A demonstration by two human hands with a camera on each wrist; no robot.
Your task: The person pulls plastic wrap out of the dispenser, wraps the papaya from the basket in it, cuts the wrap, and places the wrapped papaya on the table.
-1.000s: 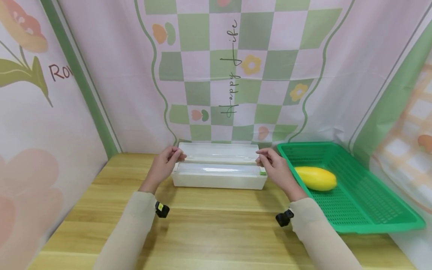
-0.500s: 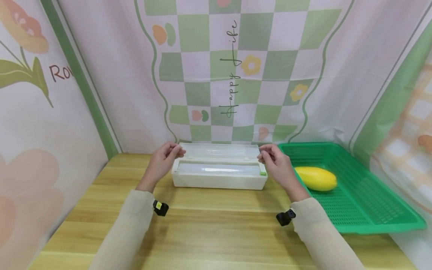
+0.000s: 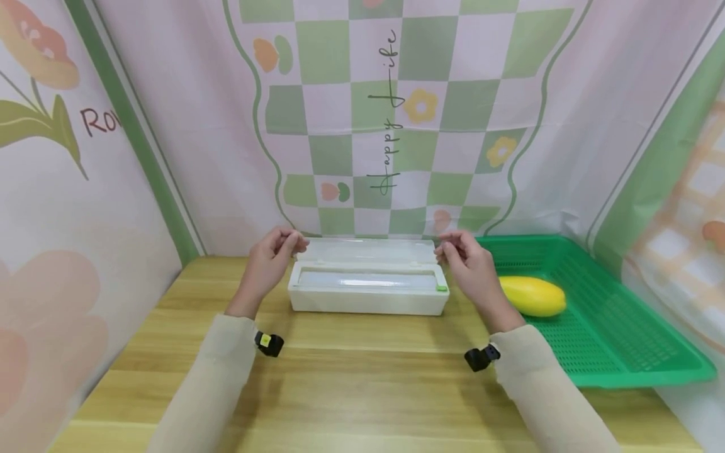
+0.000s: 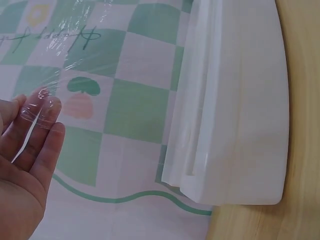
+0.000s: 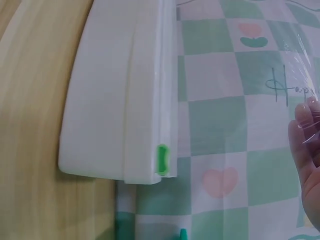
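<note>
From the head view, a white cling-film dispenser (image 3: pixel 368 290) sits mid-bench (image 3: pixel 362 377); the left hand (image 3: pixel 270 264) and right hand (image 3: pixel 470 267) pinch film at its far corners. Right of it, a yellow squash (image 3: pixel 532 296) lies in a green basket (image 3: pixel 623 352).

At the left wrist, fingers (image 4: pixel 42 112) pinch clear film (image 4: pixel 75 30).

At the right wrist, fingertips (image 5: pixel 306 116) grip film beside the dispenser's green slider (image 5: pixel 163 159).

White dispenser box (image 3: pixel 368 292) on table; clear film (image 4: pixel 65 35) apparently drawn upward.
</note>
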